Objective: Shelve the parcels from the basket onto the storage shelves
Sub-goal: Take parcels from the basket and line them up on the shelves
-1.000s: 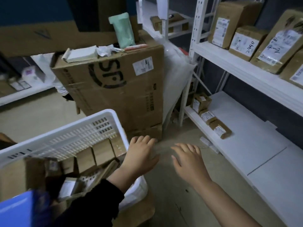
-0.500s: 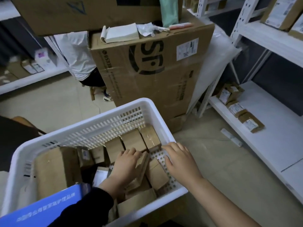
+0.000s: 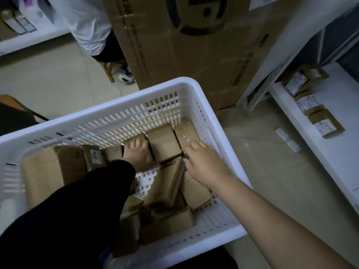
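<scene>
A white slotted basket (image 3: 116, 121) fills the middle of the view and holds several brown cardboard parcels. My left hand (image 3: 137, 154), in a black sleeve, lies on a small parcel (image 3: 129, 143) at the basket's far side, fingers draped over its top. My right hand (image 3: 204, 162) reaches in beside it, fingertips spread and touching the near edge of a parcel (image 3: 184, 133) in the far right corner. Another parcel (image 3: 164, 144) stands between the two hands. No parcel is lifted. The white lower storage shelf (image 3: 342, 156) lies to the right.
Labelled parcels (image 3: 318, 121) sit along the shelf's near end. A large printed carton (image 3: 194, 45) stands right behind the basket. Another person in a white shirt (image 3: 91, 22) is beyond it at the left. A small white strip (image 3: 287, 139) lies on the floor.
The view has tipped down onto the basket. Both hands have gone from above the basket's near edge deeper in, to the parcels along its far side.
</scene>
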